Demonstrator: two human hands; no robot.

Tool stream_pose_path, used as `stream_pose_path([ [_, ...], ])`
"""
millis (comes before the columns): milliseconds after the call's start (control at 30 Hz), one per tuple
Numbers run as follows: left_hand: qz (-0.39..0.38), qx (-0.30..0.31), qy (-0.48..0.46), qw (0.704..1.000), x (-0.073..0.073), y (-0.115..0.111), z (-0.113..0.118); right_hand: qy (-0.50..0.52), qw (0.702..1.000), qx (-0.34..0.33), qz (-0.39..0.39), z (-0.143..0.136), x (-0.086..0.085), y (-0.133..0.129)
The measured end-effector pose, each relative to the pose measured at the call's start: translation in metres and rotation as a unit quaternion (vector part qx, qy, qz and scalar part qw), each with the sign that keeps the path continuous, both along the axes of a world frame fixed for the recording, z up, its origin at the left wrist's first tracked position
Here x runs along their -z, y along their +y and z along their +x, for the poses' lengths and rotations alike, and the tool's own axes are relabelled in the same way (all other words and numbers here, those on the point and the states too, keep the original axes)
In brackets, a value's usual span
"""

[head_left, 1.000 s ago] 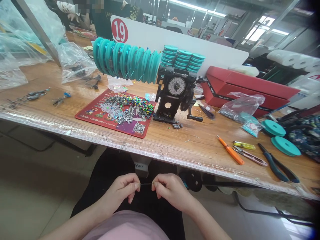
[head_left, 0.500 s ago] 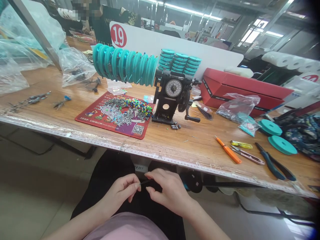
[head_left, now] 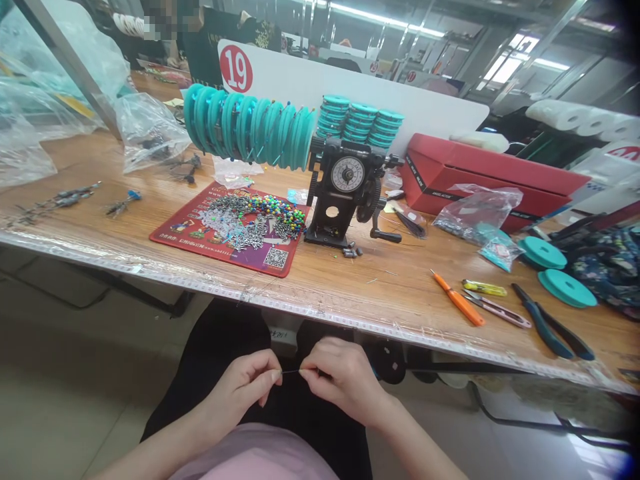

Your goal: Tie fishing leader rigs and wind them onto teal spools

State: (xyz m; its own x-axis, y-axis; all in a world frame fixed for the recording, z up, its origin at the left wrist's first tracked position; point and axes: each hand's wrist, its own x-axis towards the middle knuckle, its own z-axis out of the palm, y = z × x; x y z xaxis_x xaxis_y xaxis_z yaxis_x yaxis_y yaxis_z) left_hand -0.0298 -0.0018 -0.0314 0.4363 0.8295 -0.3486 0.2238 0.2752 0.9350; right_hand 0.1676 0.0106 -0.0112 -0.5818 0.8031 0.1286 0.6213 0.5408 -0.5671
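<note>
Over my lap, in front of the table edge, my left hand [head_left: 253,379] pinches one end of a thin dark line [head_left: 291,371]. My right hand [head_left: 340,377] pinches the same line a short way to the right, thumb and forefinger together. The piece between my fingertips runs nearly level. It looks like thread or fishing line, too fine to tell which. Above on the table stands a black hand-cranked winder [head_left: 340,193] with a dial, bearing a row of turquoise spools [head_left: 247,128].
A red mat [head_left: 225,257] carries piles of small metal swivels and coloured beads. To the right lie an orange tool [head_left: 459,299], a yellow cutter [head_left: 484,287], thread snips [head_left: 497,310] and pliers [head_left: 547,325]. Behind them sits a red box [head_left: 485,177]. A person is across the partition.
My right hand's fingers have closed from a loosely spread pose into a pinch on the line. The left hand has stayed nearly still.
</note>
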Motion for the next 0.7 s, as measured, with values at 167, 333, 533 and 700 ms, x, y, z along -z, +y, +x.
stream_pose_path([
  [167, -0.020, -0.014, -0.022, 0.999, 0.002, 0.000, 0.000, 0.025, 0.998, 0.039, -0.053, 0.003, -0.001, 0.001],
  [333, -0.027, -0.021, -0.026, 0.999, 0.003, 0.003, 0.001, 0.004, 0.996, 0.059, -0.071, 0.006, 0.002, 0.001],
  [533, -0.027, -0.020, -0.020, 0.999, 0.002, 0.002, 0.002, 0.003, 0.997, 0.040, -0.066, 0.005, 0.001, -0.002],
  [700, -0.025, -0.013, -0.023, 0.999, 0.005, -0.002, 0.004, -0.019, 1.000, 0.006, -0.012, -0.006, 0.003, -0.003],
])
